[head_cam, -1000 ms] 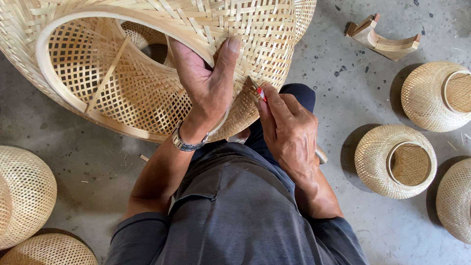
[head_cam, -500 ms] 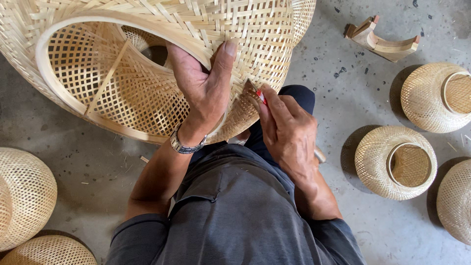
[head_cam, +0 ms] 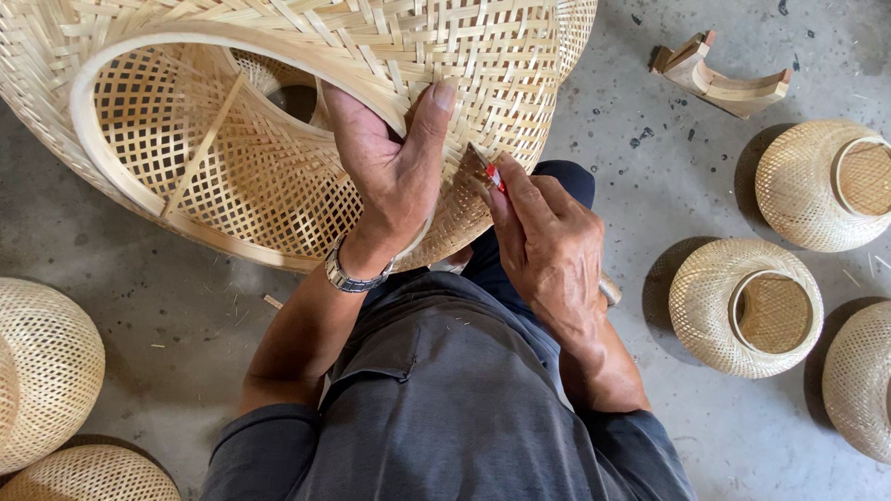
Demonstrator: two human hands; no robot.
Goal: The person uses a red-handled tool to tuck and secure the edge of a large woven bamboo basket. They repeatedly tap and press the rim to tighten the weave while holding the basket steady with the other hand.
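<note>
A person seated on a concrete floor (head_cam: pixel 186 315) works the edge of a large woven bamboo shade (head_cam: pixel 278 121), which rests tilted against the lap with its open mouth turned toward the camera. The left hand (head_cam: pixel 394 176) grips the shade's rim, fingers hooked inside and the thumb pressed flat along the outer weave. Just right of that thumb, the right hand (head_cam: pixel 548 246) is closed around a small tool with a red band (head_cam: pixel 492 176), its tip touching the weave near the rim; the tool's other end shows below the hand. A metal watch (head_cam: pixel 353 276) circles the left wrist.

Compared with half a second and a full second ago, little has moved. The left thumb keeps its place on the weave, the shade sits at the same tilt, and the tool stays at the same spot, with only a slight shift of the right hand. This looks like slow, close work at a single point of the rim rather than a change of grip.

Right of the shade, three small woven baskets (head_cam: pixel 747 306) sit on the floor, well apart from the hands, and a curved wooden block (head_cam: pixel 719 79) lies beyond them. Left of the shade and nearer the camera, two more rounded baskets (head_cam: pixel 46 371) rest at the frame's edge.
</note>
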